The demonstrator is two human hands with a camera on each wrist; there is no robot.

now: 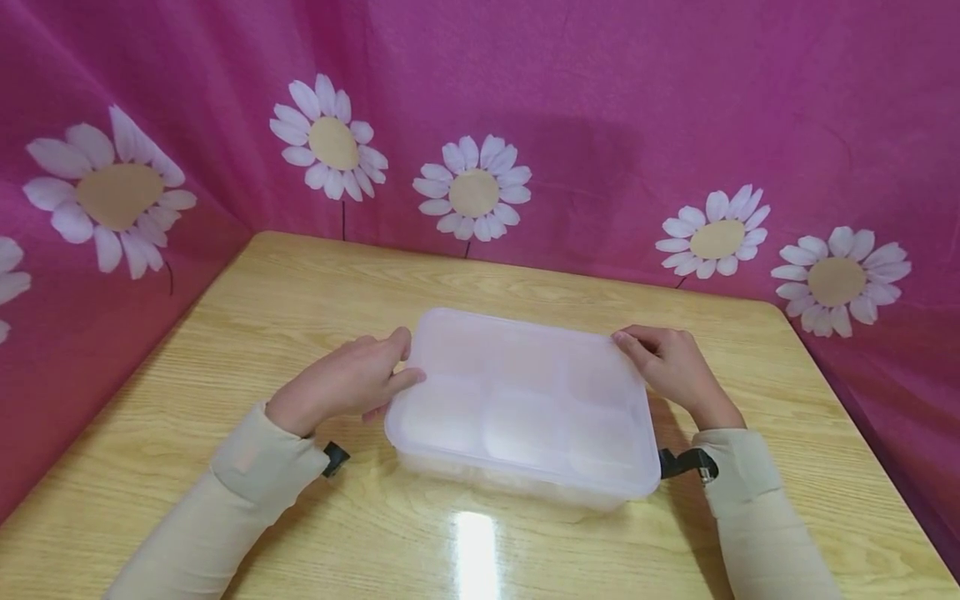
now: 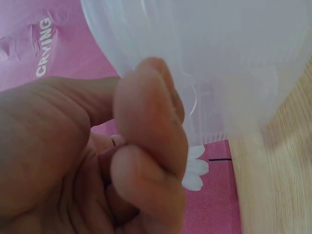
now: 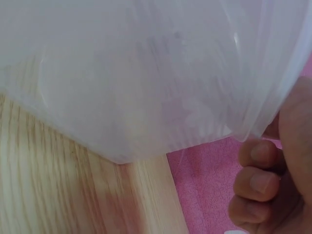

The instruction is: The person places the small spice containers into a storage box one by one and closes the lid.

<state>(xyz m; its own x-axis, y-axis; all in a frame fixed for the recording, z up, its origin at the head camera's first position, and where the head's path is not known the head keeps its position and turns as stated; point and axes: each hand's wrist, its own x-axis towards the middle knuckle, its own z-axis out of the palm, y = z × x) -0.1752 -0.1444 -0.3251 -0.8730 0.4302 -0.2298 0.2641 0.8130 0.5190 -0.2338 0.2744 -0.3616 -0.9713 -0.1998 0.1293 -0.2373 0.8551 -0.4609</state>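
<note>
A translucent white plastic storage box (image 1: 525,400) with a flat lid and several compartments showing through it is held between both hands above the wooden table. At its left edge my left hand (image 1: 345,379) pinches the rim, thumb on top and fingers curled below. My right hand (image 1: 675,367) grips the far right corner by the rim. In the left wrist view the curled fingers (image 2: 148,117) partly cover the box's edge (image 2: 234,63). The right wrist view shows the box's side (image 3: 146,97) beside curled fingers (image 3: 256,183). Whether the base touches the table, I cannot tell.
The wooden table (image 1: 315,283) has a rounded far edge against a pink cloth (image 1: 570,75) printed with white daisies. A second stretch of cloth hangs along the left side. Black straps (image 1: 688,462) hang from both sleeves near the wrists.
</note>
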